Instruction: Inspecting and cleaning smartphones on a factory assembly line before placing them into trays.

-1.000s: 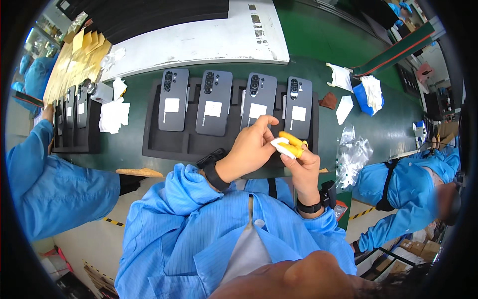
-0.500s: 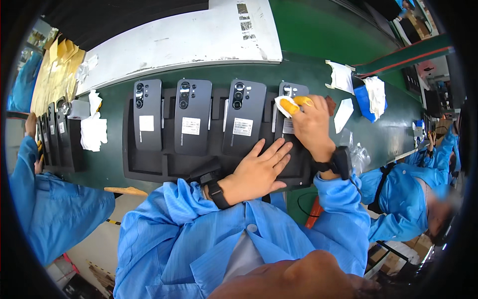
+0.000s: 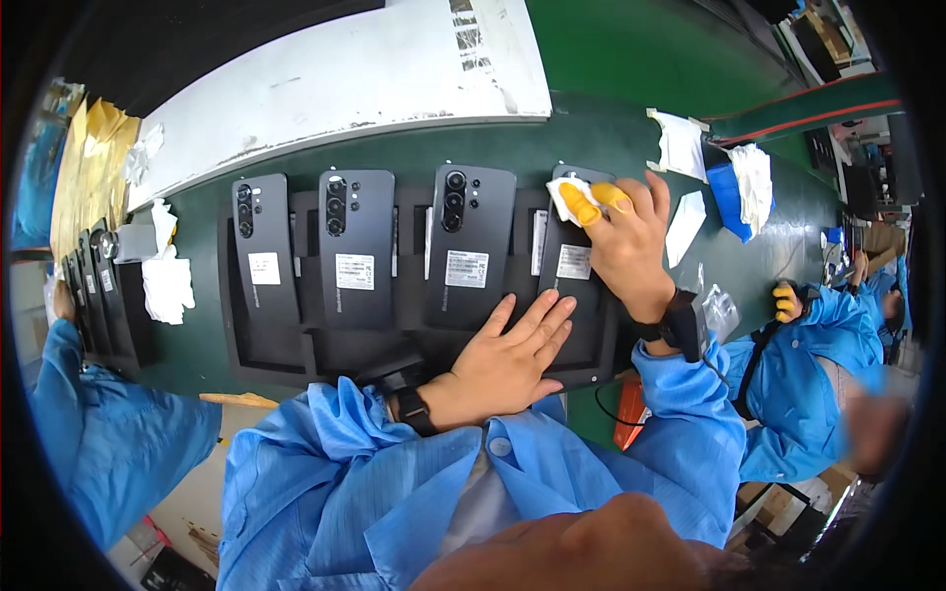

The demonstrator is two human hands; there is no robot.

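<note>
My right hand (image 3: 636,246), with yellow finger cots on some fingers, pinches a folded white wiping cloth (image 3: 566,204). The cloth presses on the upper back of the rightmost dark grey smartphone (image 3: 564,236), covering its camera lenses. My left hand (image 3: 507,360) lies flat, fingers spread, their tips at that phone's lower end and the tray's near part. Face down in a black tray (image 3: 276,362) to the left are three more phones: one beside it (image 3: 471,227), a middle one (image 3: 357,241) and the leftmost (image 3: 264,231). Each has lenses at the top and a white label.
White cloths (image 3: 168,286) lie left of the tray. On the right are a blue box with white wipes (image 3: 741,192), white sheets (image 3: 685,227) and a clear plastic bag (image 3: 719,310). Co-workers in blue sit at both sides; another phone tray (image 3: 123,330) stands far left.
My right hand has slid the cloth up the rightmost phone, onto its camera lenses. My left hand stays flat in about the same place. The whole view has shifted slightly.
</note>
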